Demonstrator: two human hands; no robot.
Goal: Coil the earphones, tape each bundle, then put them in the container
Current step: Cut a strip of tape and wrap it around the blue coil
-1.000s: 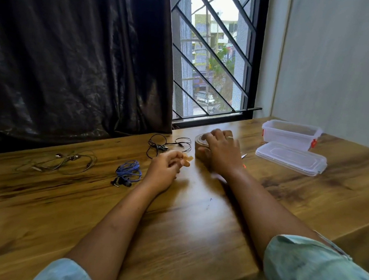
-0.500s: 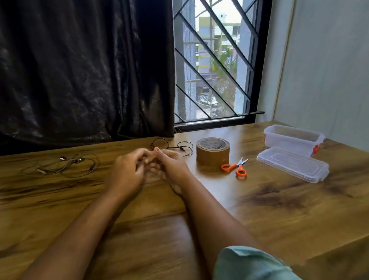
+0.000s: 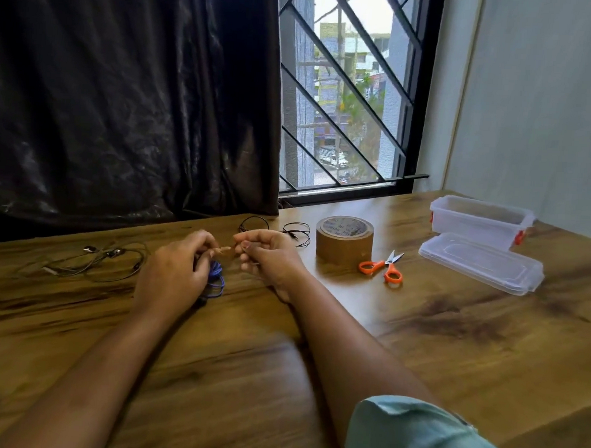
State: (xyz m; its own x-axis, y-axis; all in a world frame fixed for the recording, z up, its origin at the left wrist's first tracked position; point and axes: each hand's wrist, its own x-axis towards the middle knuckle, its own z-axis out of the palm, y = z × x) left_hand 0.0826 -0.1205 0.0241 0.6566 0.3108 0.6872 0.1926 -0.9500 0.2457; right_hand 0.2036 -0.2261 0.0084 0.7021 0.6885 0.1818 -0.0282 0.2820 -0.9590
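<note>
as right hand point(image 3: 269, 257) maybe pinches tape point(image 3: 223, 251), blue earphones point(image 3: 217, 277) lie under left fingers point(image 3: 201, 243).

Bare forearms; pale teal sleeve point(image 3: 423, 436) on right arm.

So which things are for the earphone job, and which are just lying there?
For the job: blue earphones, tape piece pinched by the left hand, tape roll, scissors, black earphones, grey earphones, container.

Just there: lid, curtain, window bars.
</note>
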